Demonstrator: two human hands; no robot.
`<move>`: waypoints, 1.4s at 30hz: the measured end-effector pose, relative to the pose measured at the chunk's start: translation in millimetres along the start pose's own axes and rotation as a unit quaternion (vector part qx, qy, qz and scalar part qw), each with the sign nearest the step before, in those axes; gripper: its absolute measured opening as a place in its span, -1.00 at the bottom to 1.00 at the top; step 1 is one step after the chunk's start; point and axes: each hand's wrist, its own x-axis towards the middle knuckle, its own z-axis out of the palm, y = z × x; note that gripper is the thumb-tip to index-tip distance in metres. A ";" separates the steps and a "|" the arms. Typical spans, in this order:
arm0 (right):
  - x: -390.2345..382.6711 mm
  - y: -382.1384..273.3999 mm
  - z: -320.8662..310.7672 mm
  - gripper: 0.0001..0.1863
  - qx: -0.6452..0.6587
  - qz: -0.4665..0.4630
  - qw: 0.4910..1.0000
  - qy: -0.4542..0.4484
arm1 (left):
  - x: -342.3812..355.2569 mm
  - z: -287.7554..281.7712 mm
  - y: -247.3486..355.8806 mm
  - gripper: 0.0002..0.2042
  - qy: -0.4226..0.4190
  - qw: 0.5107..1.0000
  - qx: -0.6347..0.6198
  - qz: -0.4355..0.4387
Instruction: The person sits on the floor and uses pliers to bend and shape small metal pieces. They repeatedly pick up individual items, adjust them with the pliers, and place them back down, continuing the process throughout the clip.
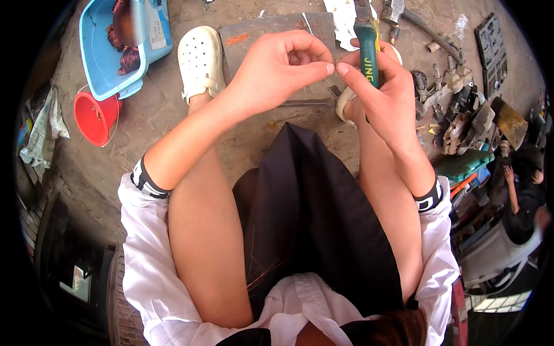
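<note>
My right hand (pixel 384 86) is closed around a hand tool with a thick green handle (pixel 368 55) and yellow lettering; its working end runs out at the top edge, so its kind is unclear. The thumb of that hand meets my left hand (pixel 277 66), whose thumb and forefinger are pinched together. Whatever lies between the fingertips is too small to make out. Beneath the hands is a dark flat board (pixel 254 29) on the ground, with a small bunch of thin orange copper wires (pixel 236 38) on it. A narrow metal bar (pixel 306 104) lies below my left hand.
A blue basin (pixel 95 52) with reddish copper coils (pixel 130 59) and a red bucket (pixel 95 118) stand at left. To the right are a hammer (pixel 393 11), metal parts (pixel 456 124) and a black tool-case tray (pixel 490 55). Another person (pixel 522 202) is at far right.
</note>
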 end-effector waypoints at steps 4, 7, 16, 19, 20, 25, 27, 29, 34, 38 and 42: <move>-0.6 -5.1 0.9 -0.87 -0.010 -0.034 0.999 0.034 | 2.9 -5.9 -1.6 -0.88 0.044 0.988 -0.141 -0.049; 0.2 -3.0 0.7 -0.87 -0.014 -0.049 0.997 0.049 | 3.9 -11.1 0.1 -0.85 0.041 0.978 -0.197 -0.055; 1.9 6.0 3.0 -0.85 -0.003 -0.026 0.999 0.029 | 1.6 -5.1 -0.1 -0.86 -0.048 0.998 -0.036 -0.014; 1.9 6.1 4.3 -0.84 0.010 -0.001 0.999 0.033 | 15.3 -17.5 -26.4 -0.88 0.054 0.973 0.211 0.073; 1.9 6.5 4.4 -0.83 0.017 0.007 0.999 0.034 | 19.8 -23.7 -40.5 -0.89 0.072 0.965 0.246 0.059; 2.1 5.4 3.4 -0.84 0.016 0.014 1.000 0.021 | 30.0 -37.8 -82.6 -0.89 0.170 0.857 0.445 0.196; 2.6 6.9 4.0 -0.84 0.009 0.001 1.000 0.014 | 29.3 -36.8 -82.0 -0.89 0.195 0.822 0.469 0.257; 2.8 8.9 4.3 -0.84 -0.001 -0.018 1.000 0.009 | 23.5 -30.1 -63.1 -0.91 0.200 0.826 0.456 0.266; 1.8 2.6 6.8 -0.83 0.004 -0.010 1.000 0.014 | -2.9 -4.6 -8.9 -0.94 0.031 0.982 0.179 0.040; 2.1 1.8 5.7 -0.85 0.013 -0.002 1.000 0.002 | -10.6 4.1 9.8 -0.94 -0.005 0.985 0.166 0.047; 0.1 -0.7 3.5 -0.88 0.041 -0.011 0.999 0.025 | -14.1 5.8 18.4 -0.92 -0.026 0.999 0.036 -0.003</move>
